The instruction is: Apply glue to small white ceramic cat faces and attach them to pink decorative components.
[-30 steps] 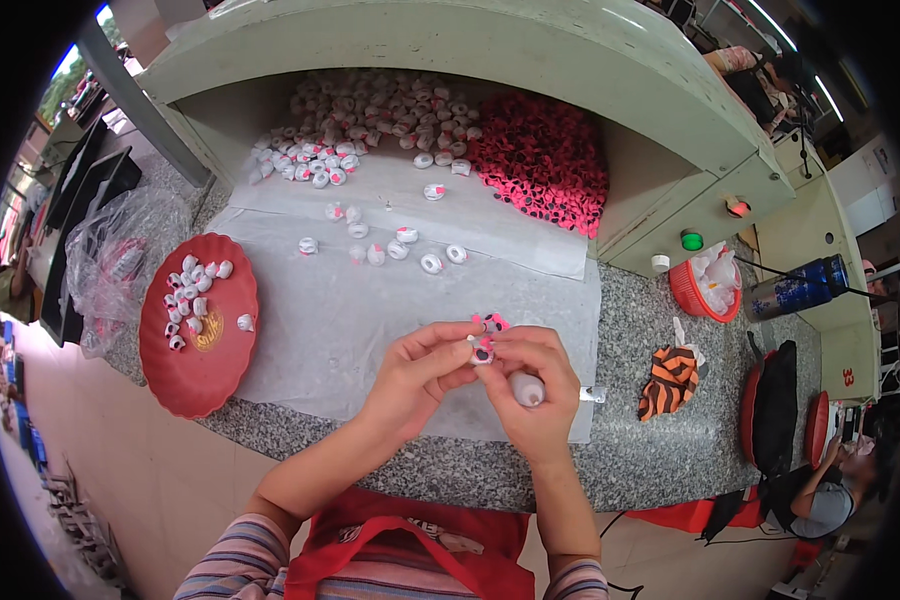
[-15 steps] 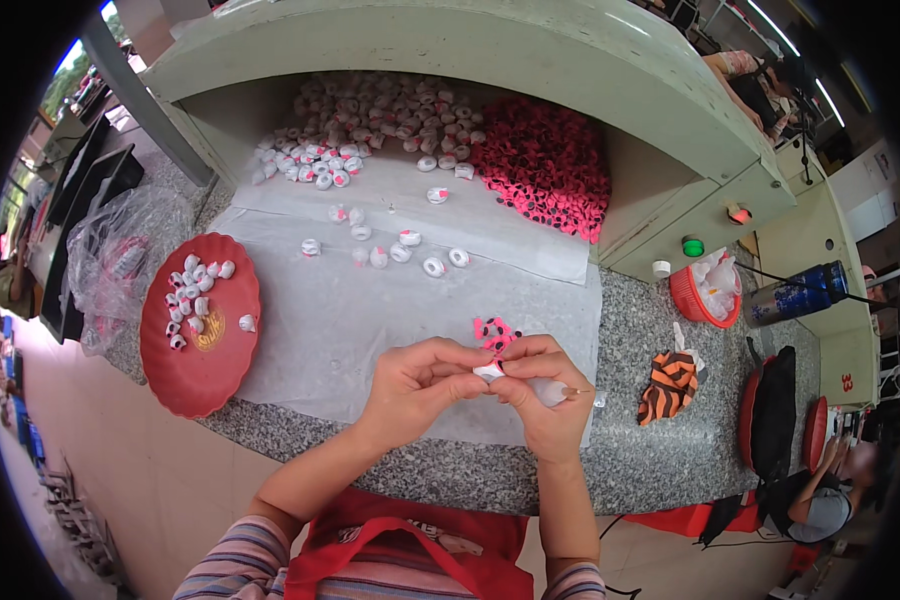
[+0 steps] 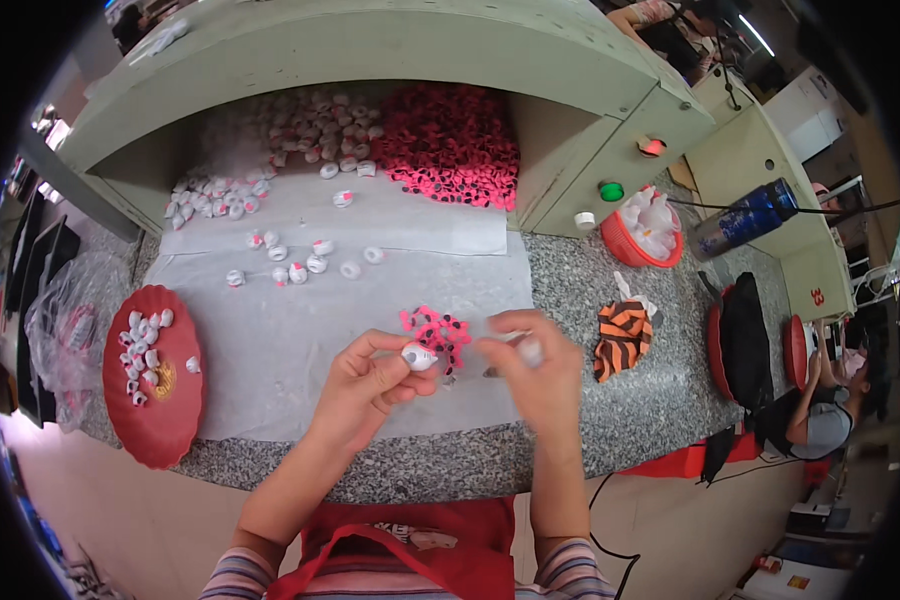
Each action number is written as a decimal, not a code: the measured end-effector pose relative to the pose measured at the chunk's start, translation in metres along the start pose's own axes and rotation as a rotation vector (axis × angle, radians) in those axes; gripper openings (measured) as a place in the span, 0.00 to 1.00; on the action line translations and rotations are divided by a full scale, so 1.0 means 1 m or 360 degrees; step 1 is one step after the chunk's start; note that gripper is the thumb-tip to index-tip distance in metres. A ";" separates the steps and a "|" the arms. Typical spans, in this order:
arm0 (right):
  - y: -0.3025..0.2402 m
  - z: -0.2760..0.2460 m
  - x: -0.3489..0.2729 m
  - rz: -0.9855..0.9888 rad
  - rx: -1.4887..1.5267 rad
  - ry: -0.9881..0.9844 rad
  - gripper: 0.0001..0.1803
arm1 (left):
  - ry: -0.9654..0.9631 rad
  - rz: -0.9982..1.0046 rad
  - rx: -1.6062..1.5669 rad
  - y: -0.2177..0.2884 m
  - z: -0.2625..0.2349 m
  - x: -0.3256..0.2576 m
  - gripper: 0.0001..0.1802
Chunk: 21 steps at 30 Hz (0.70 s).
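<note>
White little shell-like piece [image 3: 418, 357] sits pinched between the thumb and fingertips [image 3: 402, 352] of my left hand [image 3: 365, 385], held just above the pale sheet [image 3: 270, 340] near the front edge of the speckled counter [image 3: 610, 400]. It looks light and hard, small enough to slip, so I judge the grip belongs on its rounded sides, with gentle pressure only. My right hand [image 3: 540, 365] is curled shut around a small whitish tool or tube [image 3: 528, 350]; the blur keeps me from telling which. Just beyond my fingers lies a small heap of pink pieces with dark spots [image 3: 435, 330], on the sheet. Further out are scattered white pieces [image 3: 300, 265], the big pink pile [image 3: 450, 140] under the green shelf [image 3: 370, 50], a red plate [image 3: 155, 420] of white pieces to my left, and an orange striped cloth [image 3: 622, 338] to my right.

Half a second ago my hands were pressed together over the piece; now they have drawn apart, the right moved off to the side.
</note>
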State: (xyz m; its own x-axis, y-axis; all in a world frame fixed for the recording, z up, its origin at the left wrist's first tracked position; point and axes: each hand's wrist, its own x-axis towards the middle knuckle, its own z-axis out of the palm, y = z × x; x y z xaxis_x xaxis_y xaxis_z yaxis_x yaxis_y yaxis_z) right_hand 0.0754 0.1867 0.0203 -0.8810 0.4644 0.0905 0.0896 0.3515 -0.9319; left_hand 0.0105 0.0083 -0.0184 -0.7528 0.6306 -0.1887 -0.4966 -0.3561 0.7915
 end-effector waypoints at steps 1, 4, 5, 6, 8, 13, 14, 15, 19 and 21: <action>0.011 -0.018 0.002 -0.0035 -0.0464 0.0322 0.11 | -0.0081 -0.0162 -0.0340 -0.002 -0.003 0.001 0.10; 0.064 -0.078 0.000 0.0014 -0.1780 0.1000 0.13 | -0.0196 -0.0405 -0.0775 -0.007 -0.002 0.006 0.13; 0.079 -0.093 -0.005 -0.0010 -0.1771 0.0982 0.13 | -0.0256 -0.0526 -0.0867 -0.010 0.001 0.007 0.14; 0.092 -0.108 -0.011 0.0403 -0.1562 0.0824 0.12 | -0.0247 -0.0509 -0.0873 -0.010 0.005 0.007 0.14; 0.089 -0.103 -0.010 0.0793 -0.1324 0.0623 0.11 | -0.0304 -0.0487 -0.0664 -0.011 0.010 0.005 0.14; 0.006 -0.033 -0.021 0.0502 0.0636 0.0050 0.10 | -0.0174 -0.0260 -0.0065 -0.008 0.017 -0.007 0.13; -0.005 -0.018 -0.021 0.0504 0.0720 -0.0221 0.09 | -0.0185 -0.0043 0.0051 -0.010 0.015 -0.010 0.13; -0.007 -0.007 -0.022 0.0498 0.0725 -0.0209 0.09 | -0.0214 0.0170 0.0158 -0.012 0.015 -0.010 0.14; -0.004 0.009 -0.022 -0.0011 0.0453 -0.0328 0.09 | -0.0144 0.0419 0.0232 -0.009 0.020 -0.010 0.14; -0.005 0.009 -0.022 -0.0147 0.0382 -0.0282 0.09 | -0.0147 0.0425 0.0244 -0.007 0.022 -0.012 0.13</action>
State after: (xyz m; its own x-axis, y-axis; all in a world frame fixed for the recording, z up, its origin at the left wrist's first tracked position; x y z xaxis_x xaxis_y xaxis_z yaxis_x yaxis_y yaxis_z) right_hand 0.0904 0.1677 0.0196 -0.9494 0.2831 0.1356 -0.0883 0.1738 -0.9808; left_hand 0.0325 0.0184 -0.0089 -0.8018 0.5914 0.0858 -0.2105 -0.4139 0.8857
